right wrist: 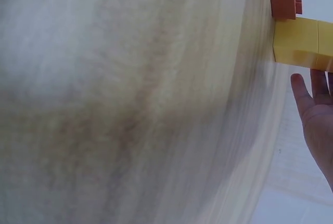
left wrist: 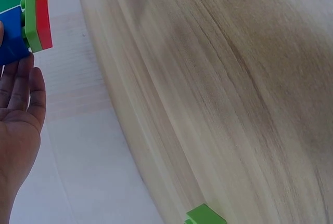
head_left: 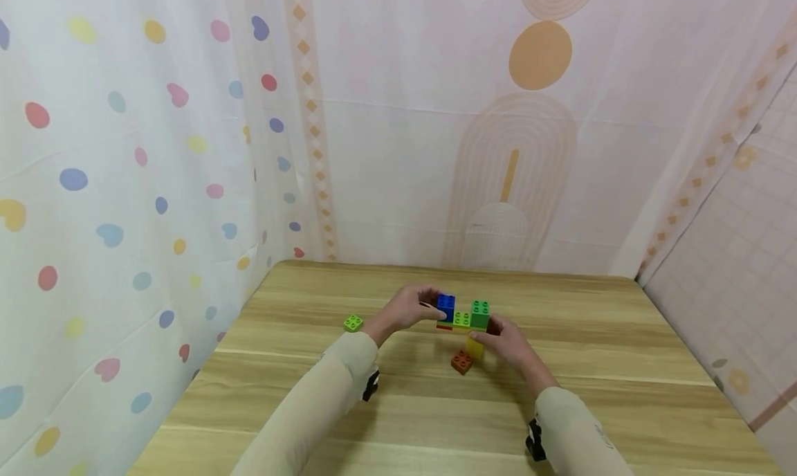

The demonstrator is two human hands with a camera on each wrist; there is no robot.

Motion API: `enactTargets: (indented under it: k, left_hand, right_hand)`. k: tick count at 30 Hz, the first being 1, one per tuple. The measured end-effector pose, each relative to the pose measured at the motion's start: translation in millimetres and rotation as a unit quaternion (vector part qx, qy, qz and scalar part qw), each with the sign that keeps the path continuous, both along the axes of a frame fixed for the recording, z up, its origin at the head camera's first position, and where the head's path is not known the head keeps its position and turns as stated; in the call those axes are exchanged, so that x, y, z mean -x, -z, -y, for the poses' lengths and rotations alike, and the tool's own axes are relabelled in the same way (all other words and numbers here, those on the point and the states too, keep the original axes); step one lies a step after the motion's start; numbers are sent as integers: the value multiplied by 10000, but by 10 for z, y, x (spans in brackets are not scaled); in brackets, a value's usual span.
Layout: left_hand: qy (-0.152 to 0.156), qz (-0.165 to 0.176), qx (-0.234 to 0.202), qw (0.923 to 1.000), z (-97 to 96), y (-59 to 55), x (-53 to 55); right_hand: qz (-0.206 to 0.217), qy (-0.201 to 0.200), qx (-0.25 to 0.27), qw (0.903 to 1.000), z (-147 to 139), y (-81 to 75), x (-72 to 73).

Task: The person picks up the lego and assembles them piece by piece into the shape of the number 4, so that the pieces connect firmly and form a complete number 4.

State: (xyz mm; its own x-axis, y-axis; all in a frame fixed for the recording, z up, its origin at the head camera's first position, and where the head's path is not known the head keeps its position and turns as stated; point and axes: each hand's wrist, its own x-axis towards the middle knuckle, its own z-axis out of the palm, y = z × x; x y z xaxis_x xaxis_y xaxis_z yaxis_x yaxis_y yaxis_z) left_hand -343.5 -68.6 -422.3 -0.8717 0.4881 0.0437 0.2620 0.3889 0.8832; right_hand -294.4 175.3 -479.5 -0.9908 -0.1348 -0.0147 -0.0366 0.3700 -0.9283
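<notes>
A small structure of toy building bricks stands on the table between both hands. My left hand (head_left: 406,308) pinches the blue brick (head_left: 445,306) at its left end, thumb in front. Beside it, a light green brick (head_left: 461,319) joins the blue one to a darker green brick (head_left: 480,315). Under the left end sits a thin red brick (left wrist: 45,24), overhanging the table. Yellow bricks (right wrist: 296,39) form a column beneath the right end. My right hand (head_left: 512,342) holds this column near its top, its fingers partly hidden behind. A brown brick (head_left: 461,362) lies at the column's foot.
A loose light green brick (head_left: 353,323) lies left of the structure, by the left forearm. The wooden table (head_left: 623,393) ends at patterned curtains (head_left: 398,185) behind and on both sides.
</notes>
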Motion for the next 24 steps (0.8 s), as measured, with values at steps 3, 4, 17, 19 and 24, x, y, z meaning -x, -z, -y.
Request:
enactTargets:
  k: [3,4,17,19,24]
  left_hand:
    - [57,-43,12,10000,1,-5,0]
    - [75,-61,12,10000,0,-6,-2]
    - [-19,-81,49,10000,-7,23,-7]
    - [-14,-78,41,10000,-10,26,-7]
    - [-14,-103,36,9999,-10,35,-4]
  right_hand:
    - [37,-22,43,10000,5,-16,2]
    - [33,-26,48,10000,8,-20,3]
    - [10,12,32,10000,34,-48,29]
    - [36,21,74,10000,31,-53,31]
    - [75,-4,9,10000,19,-68,35]
